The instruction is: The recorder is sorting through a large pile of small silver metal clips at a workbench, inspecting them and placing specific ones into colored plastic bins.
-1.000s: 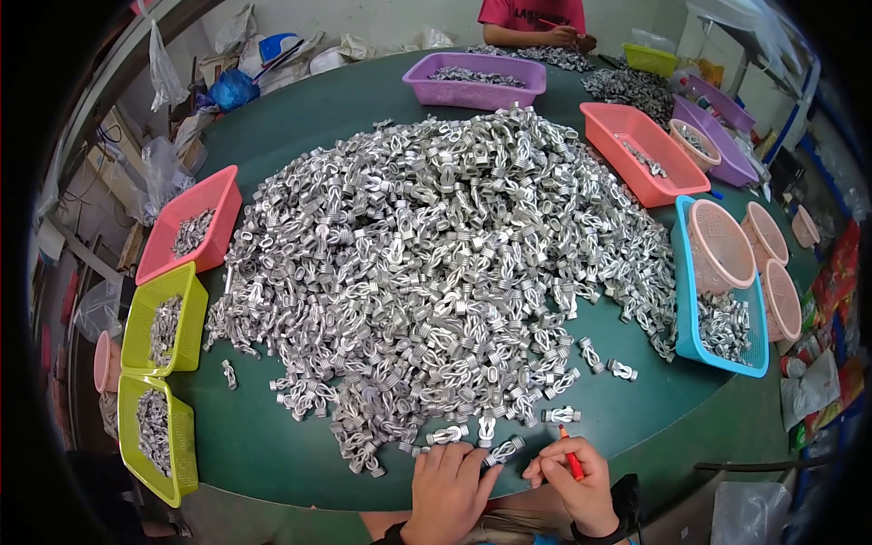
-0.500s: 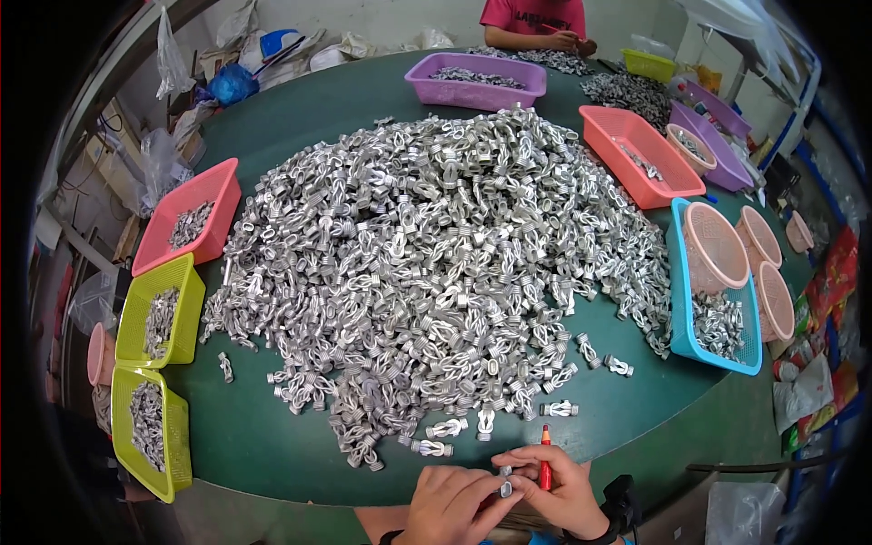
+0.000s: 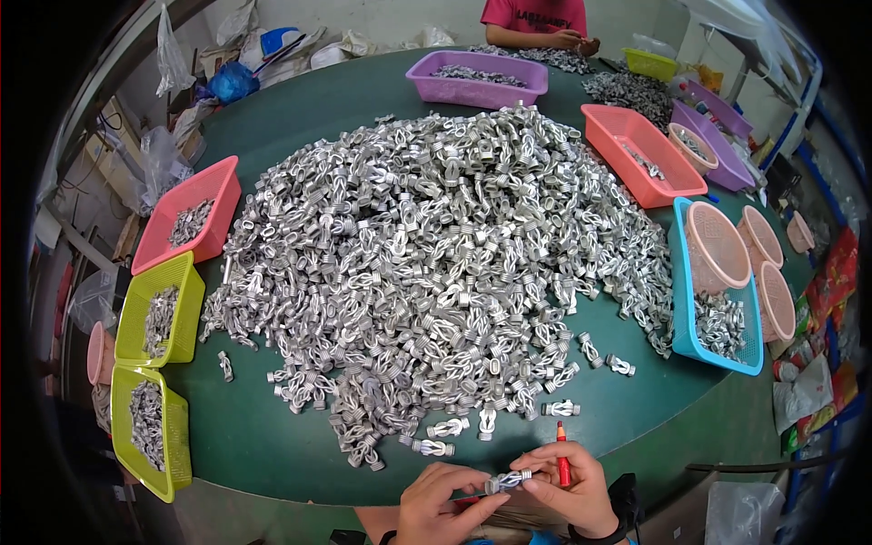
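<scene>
Close to the table's front edge, a small silver metal fitting [image 3: 509,481] with a twisted, looped middle and ribbed ends lies sideways between my hands. My left hand [image 3: 438,505] pinches its left end between thumb and fingers. My right hand [image 3: 581,498] grips the other end with thumb and fingertips. A red pencil [image 3: 564,465] is also tucked in my right hand, standing upright with its tip up. Just beyond my hands, a few loose fittings lie at the front of a big heap of similar silver fittings [image 3: 427,263].
The heap covers much of the green table [image 3: 272,454]. A pink basket [image 3: 227,204] and green baskets [image 3: 182,427] stand left, a purple tub [image 3: 477,94] at the back. To the right are a coral tub [image 3: 668,193] and a blue basket [image 3: 749,354]. A person [image 3: 536,18] works across the table.
The fitting has turned from pointing end-on to lying sideways between my hands. My left fingers have spread around its end, and my right hand has shifted slightly right with the pencil.
</scene>
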Motion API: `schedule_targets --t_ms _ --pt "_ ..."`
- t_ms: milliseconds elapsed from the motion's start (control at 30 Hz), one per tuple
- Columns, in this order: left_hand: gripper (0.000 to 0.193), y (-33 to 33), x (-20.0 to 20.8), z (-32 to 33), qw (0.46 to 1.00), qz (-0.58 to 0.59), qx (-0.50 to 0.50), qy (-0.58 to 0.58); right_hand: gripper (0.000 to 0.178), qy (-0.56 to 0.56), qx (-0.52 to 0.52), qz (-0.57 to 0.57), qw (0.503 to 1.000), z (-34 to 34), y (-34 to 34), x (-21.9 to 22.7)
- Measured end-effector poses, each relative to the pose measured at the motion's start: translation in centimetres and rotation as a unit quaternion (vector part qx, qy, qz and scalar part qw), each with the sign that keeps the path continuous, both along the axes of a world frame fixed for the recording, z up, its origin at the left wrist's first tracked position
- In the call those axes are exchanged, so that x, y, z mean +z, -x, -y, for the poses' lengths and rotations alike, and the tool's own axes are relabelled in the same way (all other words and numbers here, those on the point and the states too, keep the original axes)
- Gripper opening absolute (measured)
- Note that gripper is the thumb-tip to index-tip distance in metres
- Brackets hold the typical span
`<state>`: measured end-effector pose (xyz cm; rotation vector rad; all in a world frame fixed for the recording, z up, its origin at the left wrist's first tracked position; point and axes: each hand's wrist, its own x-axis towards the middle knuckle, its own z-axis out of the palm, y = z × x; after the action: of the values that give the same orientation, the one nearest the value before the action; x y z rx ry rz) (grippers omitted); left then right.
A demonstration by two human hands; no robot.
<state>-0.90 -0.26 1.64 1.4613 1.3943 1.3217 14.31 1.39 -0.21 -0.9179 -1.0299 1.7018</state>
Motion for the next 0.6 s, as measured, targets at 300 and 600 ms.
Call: schedule_targets --t_ms 300,600 --pt "0.020 -0.34 -0.04 -0.13 1.000 0.014 0.002 0.025 0.029 -0.004 -0.009 0.002 1.000 -0.09 -0.36 -0.10" --pt "0.019 -0.48 -0.70 -0.34 0.999 0.006 -0.008 0.033 0.028 -0.002 -0.023 -0.008 1.000 -0.03 -0.72 0.08"
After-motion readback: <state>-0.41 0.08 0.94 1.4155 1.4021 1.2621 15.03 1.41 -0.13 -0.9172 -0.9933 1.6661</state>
